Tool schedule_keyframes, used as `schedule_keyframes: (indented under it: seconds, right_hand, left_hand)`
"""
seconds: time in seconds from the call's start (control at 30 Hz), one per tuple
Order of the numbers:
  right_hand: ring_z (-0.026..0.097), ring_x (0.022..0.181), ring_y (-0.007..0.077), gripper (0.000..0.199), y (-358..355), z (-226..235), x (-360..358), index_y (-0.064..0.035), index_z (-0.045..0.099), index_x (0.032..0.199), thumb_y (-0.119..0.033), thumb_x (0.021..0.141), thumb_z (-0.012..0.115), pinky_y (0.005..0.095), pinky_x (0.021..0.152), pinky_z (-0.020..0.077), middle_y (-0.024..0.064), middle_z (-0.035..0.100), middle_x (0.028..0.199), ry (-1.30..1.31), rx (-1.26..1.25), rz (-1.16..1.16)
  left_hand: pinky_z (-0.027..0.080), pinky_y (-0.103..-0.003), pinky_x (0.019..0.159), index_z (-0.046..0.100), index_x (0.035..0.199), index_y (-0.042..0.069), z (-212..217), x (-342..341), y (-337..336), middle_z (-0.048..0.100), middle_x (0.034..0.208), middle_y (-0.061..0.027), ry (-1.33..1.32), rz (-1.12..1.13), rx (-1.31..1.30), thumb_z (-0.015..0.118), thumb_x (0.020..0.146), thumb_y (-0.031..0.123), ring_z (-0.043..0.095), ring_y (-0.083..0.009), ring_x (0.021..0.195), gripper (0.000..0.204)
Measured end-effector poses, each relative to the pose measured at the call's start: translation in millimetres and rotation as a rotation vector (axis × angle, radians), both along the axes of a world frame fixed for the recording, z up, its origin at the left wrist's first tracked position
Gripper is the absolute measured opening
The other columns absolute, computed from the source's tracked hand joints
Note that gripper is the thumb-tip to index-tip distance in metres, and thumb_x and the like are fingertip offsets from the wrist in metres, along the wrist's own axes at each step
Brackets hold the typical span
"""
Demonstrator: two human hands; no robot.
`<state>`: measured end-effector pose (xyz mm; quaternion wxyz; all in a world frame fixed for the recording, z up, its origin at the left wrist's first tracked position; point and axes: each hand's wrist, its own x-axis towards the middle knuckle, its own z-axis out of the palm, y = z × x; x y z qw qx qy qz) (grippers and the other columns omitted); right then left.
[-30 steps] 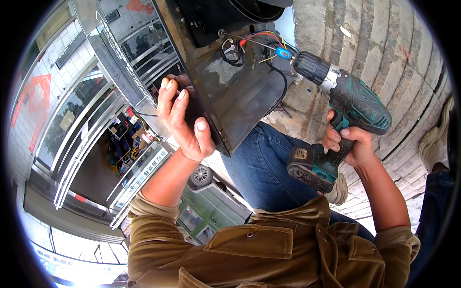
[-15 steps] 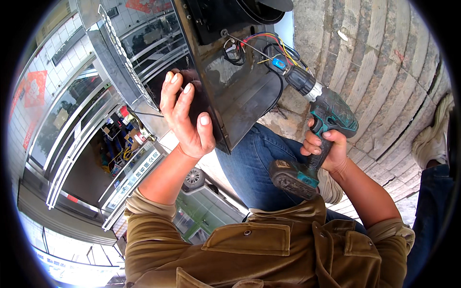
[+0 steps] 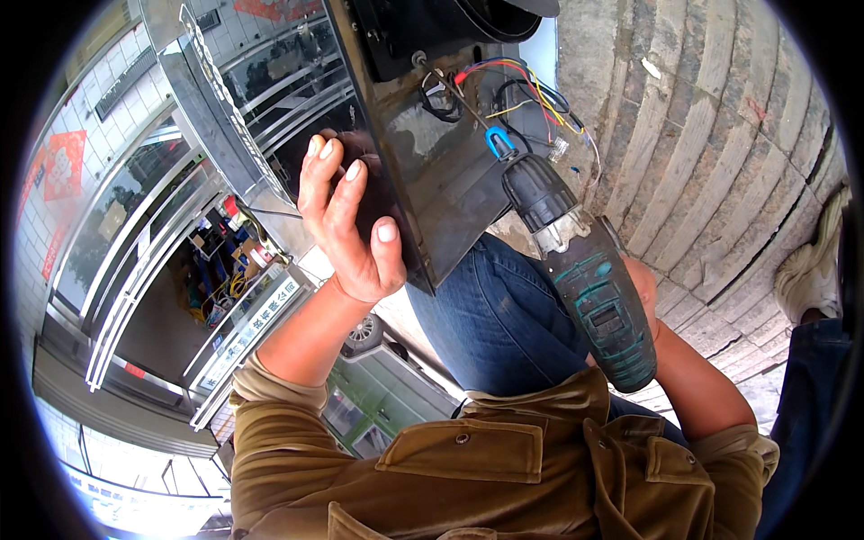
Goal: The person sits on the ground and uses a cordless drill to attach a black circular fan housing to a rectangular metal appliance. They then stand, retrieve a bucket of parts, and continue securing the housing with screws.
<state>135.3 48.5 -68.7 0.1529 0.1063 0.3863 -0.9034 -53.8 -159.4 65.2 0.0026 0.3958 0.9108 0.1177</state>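
Observation:
My left hand [image 3: 349, 236] rests with its fingers stretched against the glossy dark panel [image 3: 283, 117] of a metal appliance housing. My right hand [image 3: 641, 286] grips a black and teal cordless drill [image 3: 601, 306]; the drill's body covers most of the fingers. A long thin bit with a blue collar [image 3: 499, 142] runs from the chuck [image 3: 538, 191] into the open grey housing [image 3: 441, 193]. Its far end meets a small round fastener [image 3: 418, 58] beside a black round-mouthed part [image 3: 450, 27]. Coloured wires [image 3: 526, 76] hang loosely near the bit.
My jeans-clad knee [image 3: 495, 315] is below the housing's edge. Ridged stone paving [image 3: 684, 135] lies to the right, where another person's shoe [image 3: 814, 261] and dark trouser leg show at the rim. A green vehicle [image 3: 387, 396] and a glass shopfront [image 3: 117, 234] are at the left.
The drill has turned so its top faces up, and its rear has swung toward me, hiding the handle and battery. The bit's blue collar shifted slightly left and down. My left hand stays put.

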Motion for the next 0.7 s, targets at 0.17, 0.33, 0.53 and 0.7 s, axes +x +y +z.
schedule_keyframes:
  seconds: [0.17, 0.33, 0.53, 0.7]
  right_hand:
    - [0.061, 0.077, 0.0134, 0.028, 3.7, 1.5, -8.4, 0.0024, 0.059, 0.106, -0.002, 0.078, 0.062, 0.0238, 0.066, 0.0482, 0.005, 0.065, 0.09, 0.07, 0.106, -0.044]
    - [0.062, 0.076, 0.0133, 0.024, -0.3, -3.4, 7.5, 0.003, 0.06, 0.104, -0.003, 0.081, 0.06, 0.0217, 0.064, 0.0487, 0.0058, 0.065, 0.091, -0.391, -0.519, -0.027]
    - [0.062, 0.08, 0.0144, 0.02, -4.3, -12.8, 19.7, 0.0013, 0.059, 0.104, -0.004, 0.086, 0.053, 0.0243, 0.068, 0.0506, 0.0071, 0.064, 0.091, -0.436, -0.363, -0.032]
    - [0.053, 0.08, 0.0144, 0.036, 30.3, -3.9, 5.2, -0.0042, 0.047, 0.115, -0.01, 0.081, 0.056, 0.0296, 0.073, 0.0425, 0.0038, 0.055, 0.084, -0.275, 0.031, 0.265]
  left_hand:
    - [0.025, -0.05, 0.105, 0.047, 0.122, -0.002, 1.6, 2.0, -2.0, 0.038, 0.13, -0.0254, 0.003, 0.008, 0.0, 0.045, 0.088, 0.025, 0.035, -0.0409, 0.125, 0.044]
    - [0.025, -0.05, 0.105, 0.047, 0.123, -0.002, -1.6, 1.0, -4.4, 0.038, 0.131, -0.0255, -0.007, -0.01, 0.047, 0.045, 0.088, 0.026, 0.035, -0.0404, 0.125, 0.045]
    - [0.025, -0.05, 0.105, 0.047, 0.123, -0.002, -2.9, 0.9, -2.9, 0.038, 0.131, -0.0253, -0.008, -0.009, 0.044, 0.045, 0.088, 0.025, 0.035, -0.0399, 0.125, 0.045]
    - [0.025, -0.049, 0.105, 0.047, 0.123, -0.002, -1.5, 4.7, -2.5, 0.039, 0.131, -0.0254, -0.011, -0.006, 0.056, 0.045, 0.088, 0.025, 0.036, -0.0403, 0.125, 0.044]
